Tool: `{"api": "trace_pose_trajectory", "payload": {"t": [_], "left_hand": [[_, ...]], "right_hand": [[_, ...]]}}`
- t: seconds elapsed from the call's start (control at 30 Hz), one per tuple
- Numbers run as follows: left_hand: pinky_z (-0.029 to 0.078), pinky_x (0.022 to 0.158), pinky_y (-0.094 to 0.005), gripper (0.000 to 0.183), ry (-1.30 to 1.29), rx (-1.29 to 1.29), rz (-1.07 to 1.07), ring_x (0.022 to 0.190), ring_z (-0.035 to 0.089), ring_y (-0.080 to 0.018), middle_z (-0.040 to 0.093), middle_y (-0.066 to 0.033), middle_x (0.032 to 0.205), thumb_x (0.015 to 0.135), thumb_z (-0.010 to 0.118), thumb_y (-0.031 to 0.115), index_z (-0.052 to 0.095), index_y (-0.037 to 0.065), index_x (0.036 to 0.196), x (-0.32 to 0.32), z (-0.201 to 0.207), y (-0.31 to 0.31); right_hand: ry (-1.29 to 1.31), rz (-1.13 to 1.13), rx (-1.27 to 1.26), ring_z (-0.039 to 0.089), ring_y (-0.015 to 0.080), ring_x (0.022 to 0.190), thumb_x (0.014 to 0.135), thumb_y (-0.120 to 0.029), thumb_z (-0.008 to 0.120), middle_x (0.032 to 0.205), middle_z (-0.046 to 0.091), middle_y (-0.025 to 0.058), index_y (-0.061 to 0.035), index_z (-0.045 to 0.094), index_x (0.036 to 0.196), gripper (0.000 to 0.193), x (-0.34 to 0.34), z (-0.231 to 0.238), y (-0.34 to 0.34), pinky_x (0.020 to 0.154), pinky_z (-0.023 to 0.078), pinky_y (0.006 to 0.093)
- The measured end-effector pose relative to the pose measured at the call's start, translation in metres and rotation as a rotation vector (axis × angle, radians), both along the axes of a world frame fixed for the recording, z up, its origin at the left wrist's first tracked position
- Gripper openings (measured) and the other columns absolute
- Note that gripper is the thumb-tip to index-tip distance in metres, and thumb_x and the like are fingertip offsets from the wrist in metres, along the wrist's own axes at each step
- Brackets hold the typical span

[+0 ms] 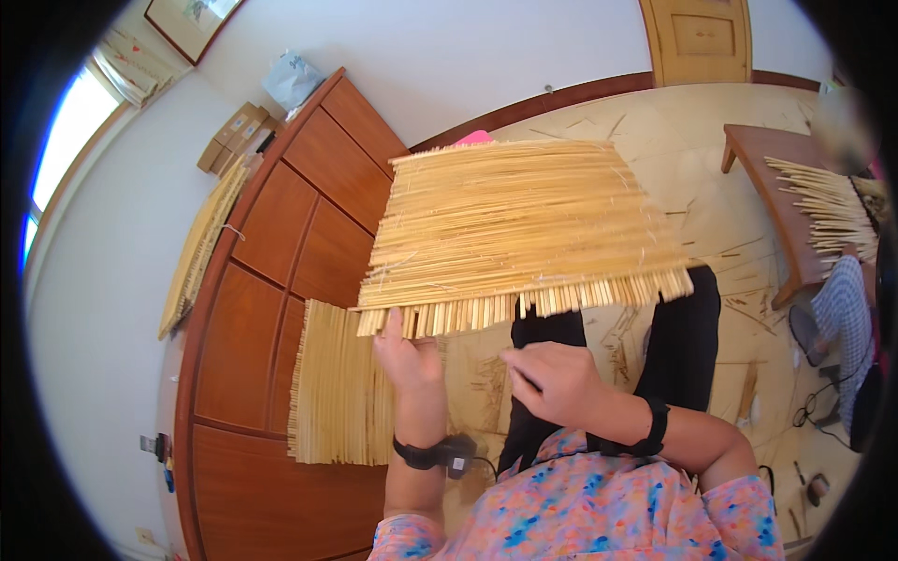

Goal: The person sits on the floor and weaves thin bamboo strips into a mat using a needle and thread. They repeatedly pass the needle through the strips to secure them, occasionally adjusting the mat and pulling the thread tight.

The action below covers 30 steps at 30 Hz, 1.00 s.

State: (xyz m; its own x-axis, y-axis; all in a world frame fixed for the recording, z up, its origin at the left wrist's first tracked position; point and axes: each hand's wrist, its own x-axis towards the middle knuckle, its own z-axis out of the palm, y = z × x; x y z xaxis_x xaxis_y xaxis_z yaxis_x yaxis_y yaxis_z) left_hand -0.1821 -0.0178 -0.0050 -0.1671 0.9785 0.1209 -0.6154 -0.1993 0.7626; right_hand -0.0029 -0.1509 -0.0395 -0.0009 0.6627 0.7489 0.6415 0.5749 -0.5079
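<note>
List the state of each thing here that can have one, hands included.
Big mat: spread open, near edge uneven
Left hand: gripping the big mat's near edge
Right hand: curled
Second mat: unrolled
Cabinet: shut
Door: shut
Bench sticks: loose, fanned out
Floor scraps: scattered

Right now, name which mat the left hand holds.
The wide mat above the knees; the left hand holds its edge, while the cabinet-side mat is untouched.
</note>
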Motion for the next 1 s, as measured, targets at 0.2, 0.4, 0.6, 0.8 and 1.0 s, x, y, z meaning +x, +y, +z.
{"api": "trace_pose_trajectory", "payload": {"t": [0.2, 0.4, 0.6, 0.8, 1.0], "left_hand": [[0.057, 0.088, -0.0425, 0.031, -0.14, -0.134, 0.025, 0.106, 0.066, -0.0264, 0.063, -0.0149, 0.122, 0.101, 0.052, 0.007, 0.053, -0.006, 0.129, 0.036, -0.066, 0.002], [0.058, 0.085, -0.0411, 0.026, -0.098, -0.16, 0.055, 0.103, 0.067, -0.0262, 0.065, -0.0141, 0.118, 0.102, 0.055, 0.01, 0.056, -0.004, 0.124, 0.066, -0.091, -0.011], [0.055, 0.091, -0.0479, 0.027, -0.145, -0.224, -0.142, 0.108, 0.065, -0.027, 0.063, -0.0126, 0.125, 0.105, 0.051, 0.015, 0.053, 0.003, 0.129, 0.078, -0.105, -0.051], [0.055, 0.089, -0.0407, 0.02, 0.72, -0.528, -0.868, 0.108, 0.067, -0.0252, 0.068, -0.0122, 0.117, 0.103, 0.054, 0.014, 0.062, 0.001, 0.117, -0.006, -0.046, -0.095], [0.054, 0.076, -0.0355, 0.019, 1.405, 0.68, -0.499, 0.093, 0.069, -0.0311, 0.068, -0.0154, 0.106, 0.091, 0.067, 0.004, 0.067, 0.001, 0.11, 0.031, -0.005, -0.014]], "right_hand": [[1.196, 0.246, -0.93, 0.064, 0.0152, 0.093, 0.093, -0.039, 0.071, 0.108, 0.069, 0.0077, 0.0001, 0.055, 0.13, 0.056, 0.005, -0.029, 0.046, 0.077, 0.052, 0.0319], [1.469, 0.133, -0.873, 0.062, 0.0197, 0.106, 0.092, -0.042, 0.072, 0.117, 0.065, 0.0086, -0.0027, 0.058, 0.124, 0.052, -0.005, -0.054, 0.073, 0.087, 0.052, 0.0412], [1.637, -0.022, -0.769, 0.066, 0.0242, 0.104, 0.092, -0.031, 0.075, 0.122, 0.064, 0.0129, 0.0033, 0.059, 0.125, 0.051, 0.01, -0.072, 0.081, 0.087, 0.054, 0.047], [1.442, -0.143, -0.647, 0.068, 0.0183, 0.086, 0.089, -0.018, 0.078, 0.103, 0.071, 0.0125, 0.0071, 0.068, 0.107, 0.033, 0.034, -0.089, 0.076, 0.069, 0.056, 0.0361], [1.423, -0.167, -0.673, 0.067, 0.0143, 0.082, 0.088, -0.012, 0.076, 0.099, 0.072, 0.0107, 0.0062, 0.07, 0.106, 0.026, 0.058, -0.081, 0.058, 0.068, 0.053, 0.0293]]}}
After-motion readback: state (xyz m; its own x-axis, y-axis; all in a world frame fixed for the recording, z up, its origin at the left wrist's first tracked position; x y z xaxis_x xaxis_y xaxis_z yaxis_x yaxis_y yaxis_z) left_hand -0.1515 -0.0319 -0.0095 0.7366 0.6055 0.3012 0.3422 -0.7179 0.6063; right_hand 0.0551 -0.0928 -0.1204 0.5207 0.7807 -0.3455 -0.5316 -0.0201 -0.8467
